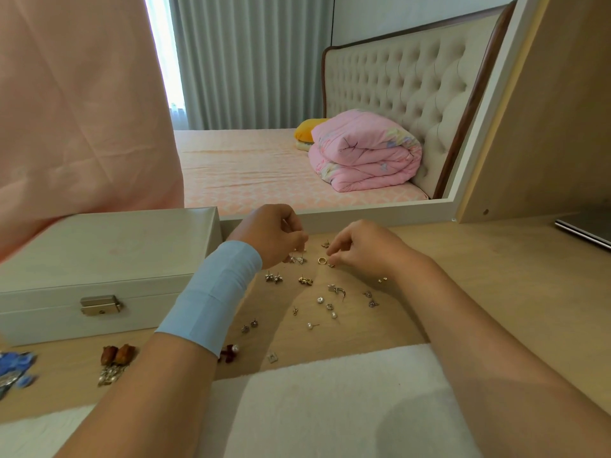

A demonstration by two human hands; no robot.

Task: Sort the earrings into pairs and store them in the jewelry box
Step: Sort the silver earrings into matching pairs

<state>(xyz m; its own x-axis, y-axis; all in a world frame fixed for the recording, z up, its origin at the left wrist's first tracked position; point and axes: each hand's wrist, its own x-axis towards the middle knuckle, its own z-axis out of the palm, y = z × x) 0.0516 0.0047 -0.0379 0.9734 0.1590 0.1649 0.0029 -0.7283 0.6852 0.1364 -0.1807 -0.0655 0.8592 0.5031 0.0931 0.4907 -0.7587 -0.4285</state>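
Several small earrings [305,281] lie scattered on the wooden tabletop [479,259], some set side by side in twos. The cream jewelry box [109,259] stands at the left with its lid down and its metal clasp [100,305] facing me. My left hand [274,234] hovers over the far earrings and pinches a small silver stud between thumb and fingers. My right hand [363,246] is beside it, fingertips pinched on a tiny gold earring next to a gold ring-shaped piece [322,260].
A mirror [330,94] leans along the back of the table. Brown drop earrings [115,358] and blue pieces [16,365] lie at the front left. A white fluffy cloth [330,391] covers the near edge. A thin grey device [585,231] sits at far right.
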